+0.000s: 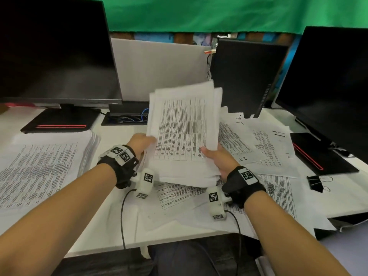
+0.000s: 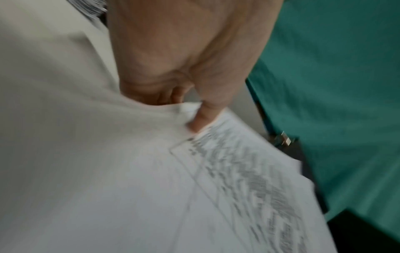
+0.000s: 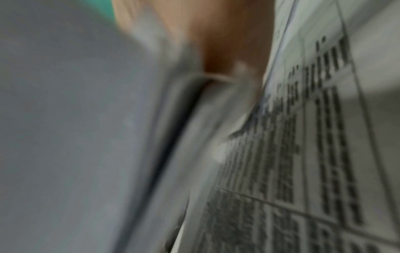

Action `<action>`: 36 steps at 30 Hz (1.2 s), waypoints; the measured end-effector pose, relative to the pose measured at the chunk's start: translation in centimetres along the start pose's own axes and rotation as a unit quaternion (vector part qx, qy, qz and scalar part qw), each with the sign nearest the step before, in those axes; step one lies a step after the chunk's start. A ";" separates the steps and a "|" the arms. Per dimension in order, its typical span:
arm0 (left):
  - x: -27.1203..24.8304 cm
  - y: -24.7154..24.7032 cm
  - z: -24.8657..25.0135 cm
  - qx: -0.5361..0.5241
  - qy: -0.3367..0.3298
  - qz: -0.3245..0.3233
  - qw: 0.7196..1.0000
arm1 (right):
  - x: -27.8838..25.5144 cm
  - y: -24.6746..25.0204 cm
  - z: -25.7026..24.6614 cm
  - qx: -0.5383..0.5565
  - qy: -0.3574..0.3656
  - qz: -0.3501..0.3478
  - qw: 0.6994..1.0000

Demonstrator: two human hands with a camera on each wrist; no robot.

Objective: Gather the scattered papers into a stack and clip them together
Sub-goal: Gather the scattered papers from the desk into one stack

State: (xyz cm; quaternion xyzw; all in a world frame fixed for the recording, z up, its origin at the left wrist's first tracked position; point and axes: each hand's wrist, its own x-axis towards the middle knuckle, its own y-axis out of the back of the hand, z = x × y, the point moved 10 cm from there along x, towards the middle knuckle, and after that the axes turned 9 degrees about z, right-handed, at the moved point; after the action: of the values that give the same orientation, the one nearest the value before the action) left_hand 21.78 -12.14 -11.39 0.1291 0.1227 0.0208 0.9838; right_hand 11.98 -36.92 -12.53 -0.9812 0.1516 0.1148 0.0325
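A thick bundle of printed papers (image 1: 183,132) is lifted above the desk, its far end tilted up. My left hand (image 1: 142,143) grips its left edge, and my right hand (image 1: 215,158) grips its right edge with the thumb on the top sheet. In the left wrist view my thumb (image 2: 201,119) presses on the papers (image 2: 151,188). The right wrist view is blurred; it shows printed sheets (image 3: 303,154) close to my hand (image 3: 227,42). More loose papers (image 1: 264,148) lie scattered on the right of the desk. A black binder clip (image 1: 315,183) lies at the right.
A separate pile of papers (image 1: 43,166) lies at the left. Two dark monitors (image 1: 55,52) (image 1: 328,80) stand at the back left and right, with a black computer case (image 1: 245,76) between them. A white sheet (image 1: 179,216) covers the desk's front edge.
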 end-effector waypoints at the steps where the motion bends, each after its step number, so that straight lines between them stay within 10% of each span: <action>1: -0.9 0.7 1.3 -0.064 -0.015 -0.006 0.998 | -0.4 -0.1 -0.9 0.023 0.009 -0.016 1.000; 10: -12.4 5.2 16.7 -0.133 -0.387 0.035 0.912 | -6.0 -3.8 -14.5 -0.090 0.240 -0.028 0.966; 19: -11.9 4.4 15.4 -0.116 -0.298 -0.081 0.944 | -7.5 -3.2 -18.2 0.016 0.258 -0.003 0.966; 27: -14.4 5.8 19.7 -0.181 -0.391 -0.002 0.902 | -10.4 -4.8 -23.4 0.032 0.363 -0.003 0.931; 33: -8.9 0.4 4.0 0.127 -0.142 -0.229 0.955 | -4.3 -3.1 -5.2 -0.163 0.063 -0.009 0.985; 36: -7.7 1.4 3.4 0.054 -0.137 -0.170 0.974 | -3.8 -1.9 -5.7 -0.095 0.099 0.064 0.989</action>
State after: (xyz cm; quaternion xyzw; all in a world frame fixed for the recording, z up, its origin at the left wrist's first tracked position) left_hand 15.18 -12.15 -6.00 0.1614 0.0078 -0.1714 0.9719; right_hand 10.31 -34.55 -6.05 -0.9748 0.2046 0.0324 -0.0829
